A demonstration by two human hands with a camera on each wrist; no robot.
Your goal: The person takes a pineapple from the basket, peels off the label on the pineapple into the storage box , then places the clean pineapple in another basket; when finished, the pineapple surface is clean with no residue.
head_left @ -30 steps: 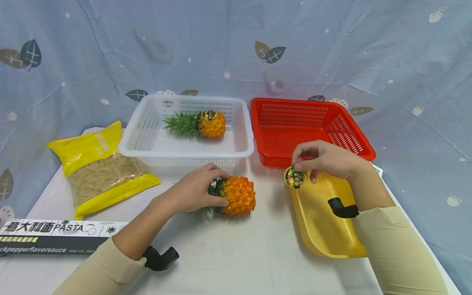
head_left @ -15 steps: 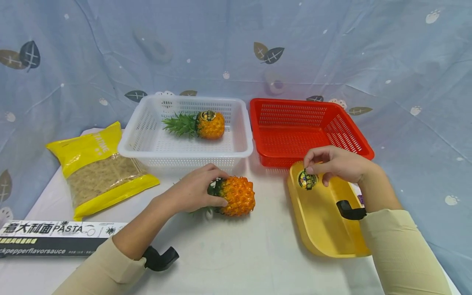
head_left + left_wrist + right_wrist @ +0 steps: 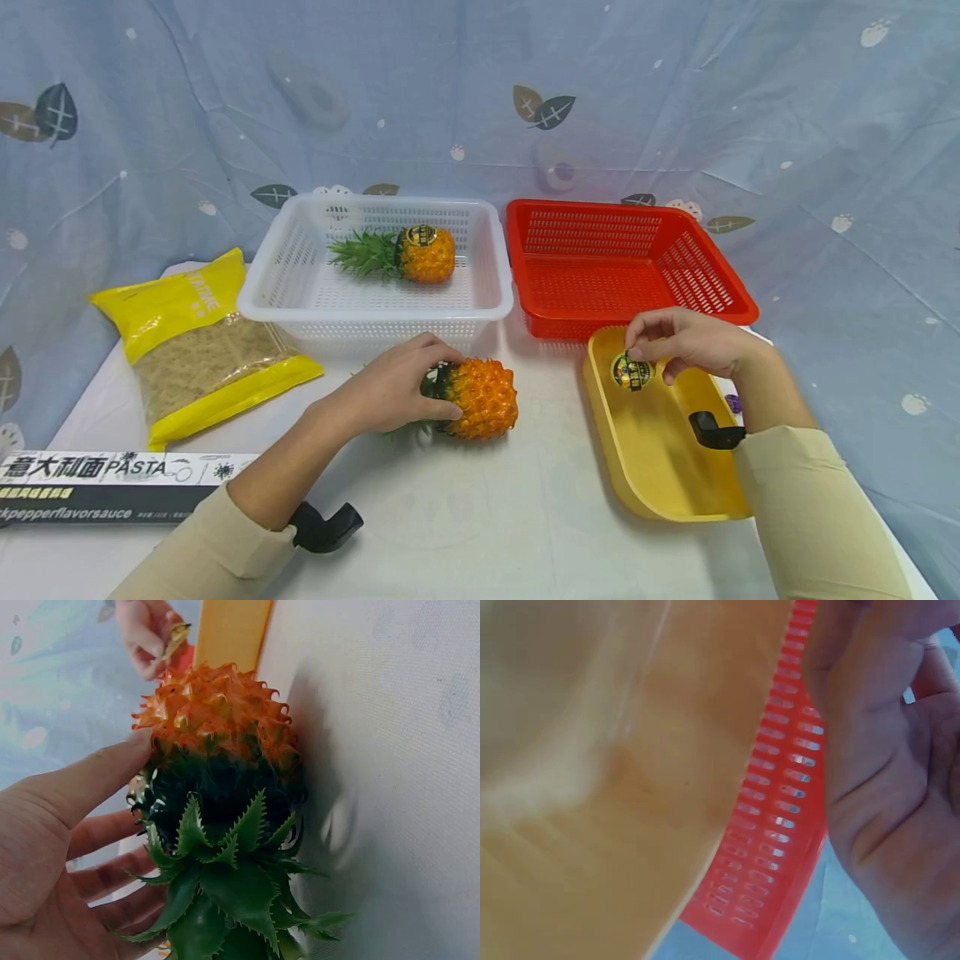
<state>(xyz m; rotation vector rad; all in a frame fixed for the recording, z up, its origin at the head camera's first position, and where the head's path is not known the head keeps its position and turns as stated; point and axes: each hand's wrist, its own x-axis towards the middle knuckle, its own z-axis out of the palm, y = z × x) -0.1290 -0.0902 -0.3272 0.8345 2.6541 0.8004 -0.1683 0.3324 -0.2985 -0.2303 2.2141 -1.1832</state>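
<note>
1. From my remote station, I see the left hand (image 3: 397,387) gripping a pineapple (image 3: 480,398) that lies on its side on the white table (image 3: 465,517), fingers and thumb curled round the join of fruit and crown.
2. The left wrist view confirms the hold: the thumb lies along the dark band beneath the orange body, and the green leaves (image 3: 225,892) point towards the camera.
3. My right hand (image 3: 690,342) pinches a round sticker (image 3: 632,371) by its upper edge, holding it over the far end of the yellow tray (image 3: 660,467); I cannot tell whether the sticker touches the tray floor.
4. The yellow tray sits at the right of the table, its far end just beside the red basket (image 3: 585,275).
5. The right wrist view shows only the tray's yellow surface, the slotted red basket wall (image 3: 780,825) and part of the palm; the sticker is out of its sight.
6. A second pineapple (image 3: 420,252), with a sticker on it, lies in the white basket (image 3: 300,292), next to the red one.
7. At the left lie a yellow bag of pasta (image 3: 198,342) and a long black-and-white pasta box (image 3: 97,487).
</note>
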